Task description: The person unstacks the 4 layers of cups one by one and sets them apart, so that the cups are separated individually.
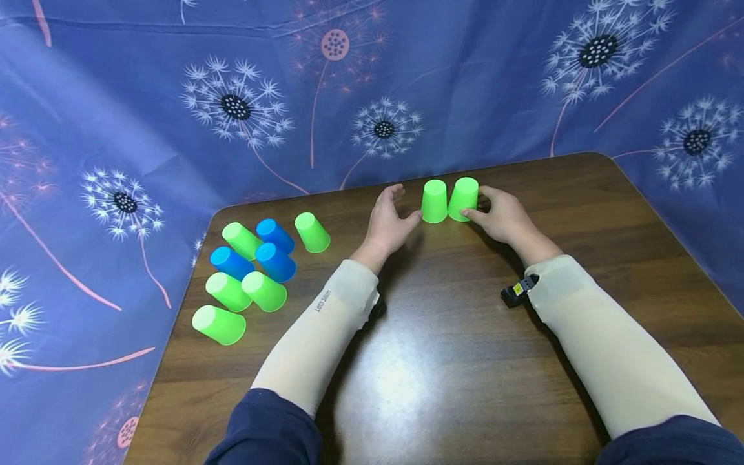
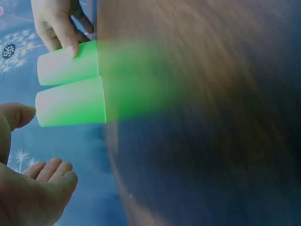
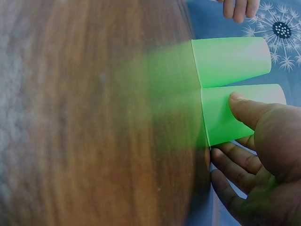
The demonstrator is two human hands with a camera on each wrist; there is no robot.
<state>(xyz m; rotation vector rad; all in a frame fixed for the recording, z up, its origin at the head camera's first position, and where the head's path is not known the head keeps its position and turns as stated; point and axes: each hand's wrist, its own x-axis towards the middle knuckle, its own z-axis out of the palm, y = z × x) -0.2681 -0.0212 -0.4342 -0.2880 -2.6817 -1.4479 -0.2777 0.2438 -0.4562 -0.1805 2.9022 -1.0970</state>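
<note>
Two green cups stand upside down side by side at the table's back edge, a left cup and a right cup. My right hand holds the right cup, its thumb on the near face and an index finger behind. In the right wrist view the remaining fingers spread out beside that cup. My left hand is open just left of the left cup, thumb tip right at its side. In the left wrist view nothing lies between the left thumb and fingers.
On the left of the brown table, several upside-down cups stand in a cluster, green ones and blue ones. One green cup stands a little apart from them. A blue dandelion-print cloth hangs behind the table.
</note>
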